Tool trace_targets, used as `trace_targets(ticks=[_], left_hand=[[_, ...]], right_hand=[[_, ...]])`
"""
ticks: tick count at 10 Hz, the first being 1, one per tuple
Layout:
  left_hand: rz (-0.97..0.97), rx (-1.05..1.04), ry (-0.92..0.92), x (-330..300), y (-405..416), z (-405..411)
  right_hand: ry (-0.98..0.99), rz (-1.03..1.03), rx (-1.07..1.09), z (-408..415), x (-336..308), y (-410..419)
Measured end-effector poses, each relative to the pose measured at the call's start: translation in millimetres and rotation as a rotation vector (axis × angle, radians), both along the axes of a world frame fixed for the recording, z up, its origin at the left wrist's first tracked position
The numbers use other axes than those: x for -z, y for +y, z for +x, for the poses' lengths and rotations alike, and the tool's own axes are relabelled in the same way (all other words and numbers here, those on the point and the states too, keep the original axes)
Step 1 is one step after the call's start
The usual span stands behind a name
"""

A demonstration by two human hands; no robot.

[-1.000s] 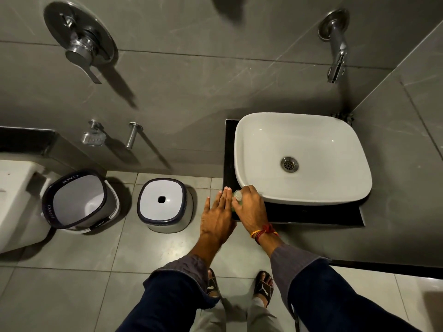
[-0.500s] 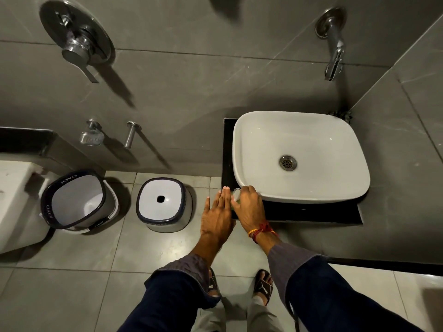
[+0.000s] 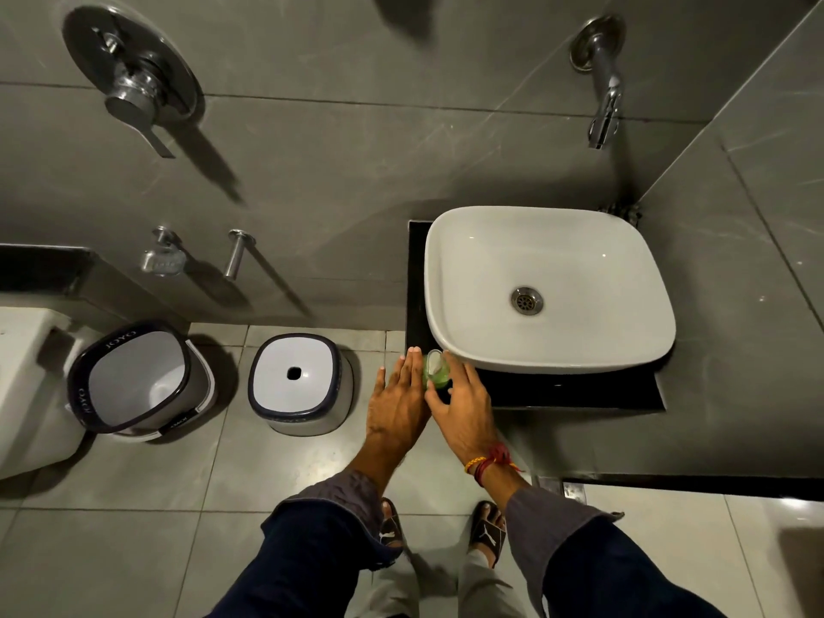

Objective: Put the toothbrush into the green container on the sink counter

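Observation:
The small green container (image 3: 436,373) stands on the black sink counter (image 3: 557,390), at its front left corner beside the white basin (image 3: 615,332). My left hand (image 3: 398,396) lies flat with straight fingers just left of the container. My right hand (image 3: 466,405) is just right of it with fingers spread; the index finger and thumb lie along the container's side. I see no toothbrush; the container's mouth looks pale inside.
A wall tap (image 3: 602,82) hangs over the basin. On the floor to the left stand a white stool with a hole (image 3: 296,383) and an open bucket (image 3: 138,381), with a toilet (image 3: 26,385) at the far left. My sandalled feet (image 3: 488,528) are below.
My right hand was curled over the container and has now spread and drawn back, so the green container shows. My left hand has stayed flat beside it.

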State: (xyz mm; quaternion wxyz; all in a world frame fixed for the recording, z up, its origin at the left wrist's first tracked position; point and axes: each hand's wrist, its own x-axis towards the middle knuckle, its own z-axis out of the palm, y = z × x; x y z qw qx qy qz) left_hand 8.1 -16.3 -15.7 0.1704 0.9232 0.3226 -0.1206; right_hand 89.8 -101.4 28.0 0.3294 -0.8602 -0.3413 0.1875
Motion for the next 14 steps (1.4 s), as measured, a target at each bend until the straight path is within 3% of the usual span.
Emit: trace_targets(ticks=[2, 6, 8, 10, 13, 14], left_hand=[[-0.02, -0.054, -0.122, -3, 11, 1], [-0.092, -0.14, -0.239, -6, 44, 3], [-0.088, -0.091, -0.237, -10, 50, 3], [-0.126, -0.11, -0.275, -15, 49, 3], [-0.029, -0.034, -0.207, -16, 59, 0], [0.078, 0.076, -0.203, -29, 72, -17]], right_hand=[[0.139, -0.011, 0.074, 14, 22, 3], [0.101, 0.041, 0.06, -1, 23, 32], [-0.069, 0.06, 0.088, -2, 4, 36], [-0.072, 0.128, 0.026, 7, -12, 52], [-0.086, 0.156, -0.024, 21, -16, 46], [-0.197, 0.212, 0.037, 39, -36, 42]])
